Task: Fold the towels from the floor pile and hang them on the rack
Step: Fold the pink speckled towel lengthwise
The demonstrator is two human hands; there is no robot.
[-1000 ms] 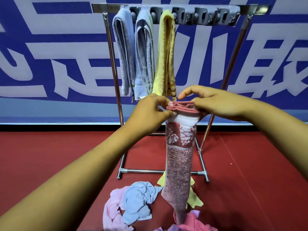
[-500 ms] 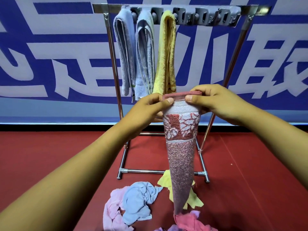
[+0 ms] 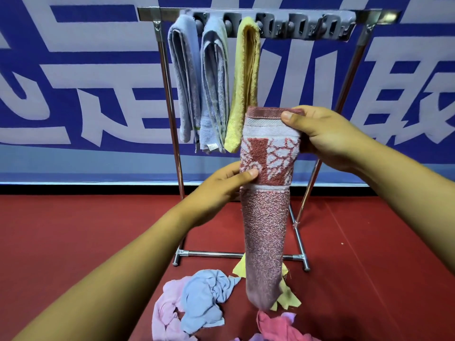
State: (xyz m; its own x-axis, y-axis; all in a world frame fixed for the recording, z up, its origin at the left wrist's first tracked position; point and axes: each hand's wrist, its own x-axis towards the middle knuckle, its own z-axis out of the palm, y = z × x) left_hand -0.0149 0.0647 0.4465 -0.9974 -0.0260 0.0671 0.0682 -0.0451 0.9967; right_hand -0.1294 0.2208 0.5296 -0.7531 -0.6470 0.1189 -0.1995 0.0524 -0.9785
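Observation:
A red-and-white patterned towel (image 3: 266, 217), folded into a long narrow strip, hangs in front of me. My right hand (image 3: 320, 136) pinches its top right corner. My left hand (image 3: 226, 185) grips its left edge lower down, thumb on the front. Behind it stands the metal rack (image 3: 270, 16) with a clip bar; two grey-blue towels (image 3: 187, 77) and a yellow towel (image 3: 246, 80) hang on its left half. The floor pile lies below: a pink towel (image 3: 165, 313), a light blue towel (image 3: 206, 299), a yellow towel (image 3: 285, 299) and a coral one (image 3: 278, 328).
The rack's foot bar (image 3: 221, 254) rests on the red floor just beyond the pile. A blue-and-white banner wall (image 3: 73, 82) stands close behind the rack. Several clips on the bar's right half (image 3: 320, 28) hold nothing.
The towel was lifted higher, its tip clear of the pile. My left hand slid from the top edge down the towel's left side; my right hand kept the top corner.

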